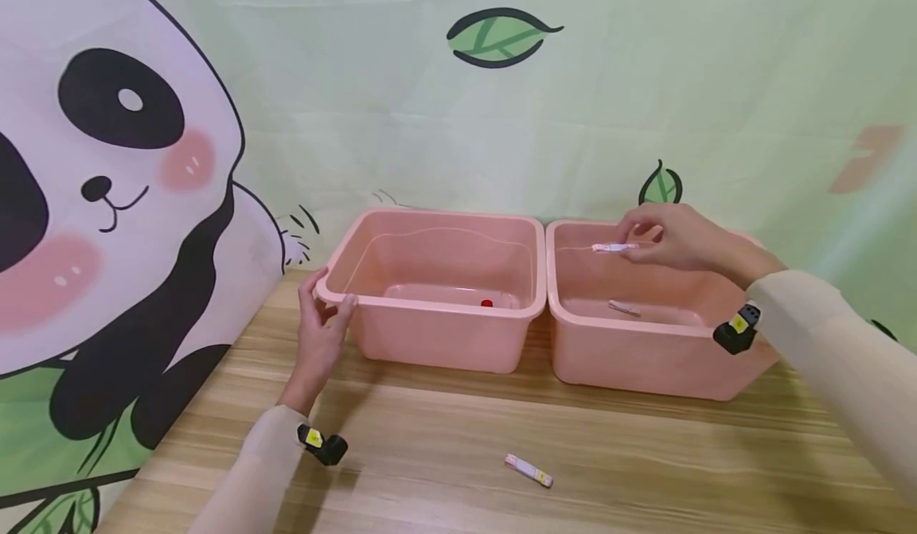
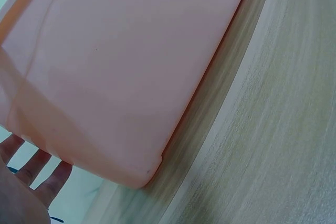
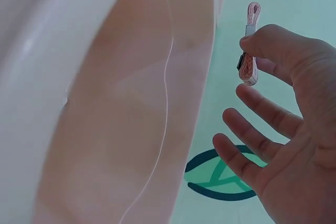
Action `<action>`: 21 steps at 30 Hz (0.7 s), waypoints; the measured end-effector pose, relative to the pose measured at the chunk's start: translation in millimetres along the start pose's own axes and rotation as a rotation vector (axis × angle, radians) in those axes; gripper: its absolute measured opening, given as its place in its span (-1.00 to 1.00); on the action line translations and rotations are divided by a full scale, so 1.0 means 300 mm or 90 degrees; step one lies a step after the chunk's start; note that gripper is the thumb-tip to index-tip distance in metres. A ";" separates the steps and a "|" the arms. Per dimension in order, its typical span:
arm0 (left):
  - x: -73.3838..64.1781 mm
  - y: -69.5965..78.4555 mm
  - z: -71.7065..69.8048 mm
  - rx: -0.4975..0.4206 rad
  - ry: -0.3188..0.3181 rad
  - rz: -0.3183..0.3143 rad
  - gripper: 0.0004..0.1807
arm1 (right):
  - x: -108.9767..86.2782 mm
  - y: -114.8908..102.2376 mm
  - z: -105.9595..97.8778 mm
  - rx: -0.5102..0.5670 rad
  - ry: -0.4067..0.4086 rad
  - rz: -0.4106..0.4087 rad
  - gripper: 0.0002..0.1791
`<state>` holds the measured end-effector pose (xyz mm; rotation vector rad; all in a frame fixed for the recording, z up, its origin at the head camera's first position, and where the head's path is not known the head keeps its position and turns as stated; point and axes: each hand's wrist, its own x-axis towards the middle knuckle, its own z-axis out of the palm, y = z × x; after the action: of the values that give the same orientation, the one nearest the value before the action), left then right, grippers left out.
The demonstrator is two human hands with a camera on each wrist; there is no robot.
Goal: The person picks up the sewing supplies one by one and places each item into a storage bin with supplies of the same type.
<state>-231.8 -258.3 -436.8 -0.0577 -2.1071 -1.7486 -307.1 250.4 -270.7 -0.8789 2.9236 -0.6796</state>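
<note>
My left hand [image 1: 318, 347] grips the front left corner of a pink plastic tub [image 1: 437, 335], thumb at the front rim and fingers along the left side. In the left wrist view, fingers [image 2: 51, 183] show at the tub's edge. Over a second pink tub [image 1: 645, 359], my right hand [image 1: 677, 235] pinches a small folded pink-and-white strip bundle [image 1: 610, 247]. The right wrist view shows the strip bundle [image 3: 249, 66] looped at its ends with a pale band round it, between thumb and index finger; the other fingers are spread. A similar bundle [image 1: 625, 308] lies inside the right tub.
Another folded strip bundle [image 1: 528, 470] lies on the wooden table [image 1: 430, 446] in front of the tubs. A small red object [image 1: 486, 303] sits on the left tub's floor. Behind hangs a pale green cloth [image 1: 401, 120] printed with a panda and leaves.
</note>
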 end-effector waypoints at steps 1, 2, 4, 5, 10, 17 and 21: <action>0.000 0.000 -0.001 0.000 -0.001 -0.002 -0.27 | 0.003 0.002 -0.001 -0.003 -0.001 0.003 -0.85; 0.000 0.001 -0.001 0.000 -0.003 -0.004 -0.27 | 0.004 0.004 -0.002 -0.006 -0.003 0.008 -0.86; 0.000 0.002 -0.002 -0.003 -0.005 -0.008 -0.26 | 0.008 0.009 -0.003 -0.013 -0.007 0.017 -0.86; 0.000 0.003 -0.002 -0.004 -0.007 -0.010 -0.26 | 0.009 0.012 -0.004 -0.016 -0.009 0.020 -0.87; -0.002 0.005 -0.001 -0.004 -0.007 -0.004 -0.26 | 0.012 0.026 -0.010 -0.024 -0.012 0.036 -0.86; -0.003 0.006 0.001 -0.007 -0.005 0.002 -0.28 | 0.024 0.062 -0.019 -0.030 -0.016 0.057 -0.85; -0.004 0.005 -0.001 -0.007 -0.006 0.002 -0.28 | 0.031 0.077 -0.022 -0.043 -0.014 0.057 -0.89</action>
<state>-230.2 -258.0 -435.8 -0.0737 -2.1033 -1.7615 -327.8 265.4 -273.3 -0.7503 2.9619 -0.5650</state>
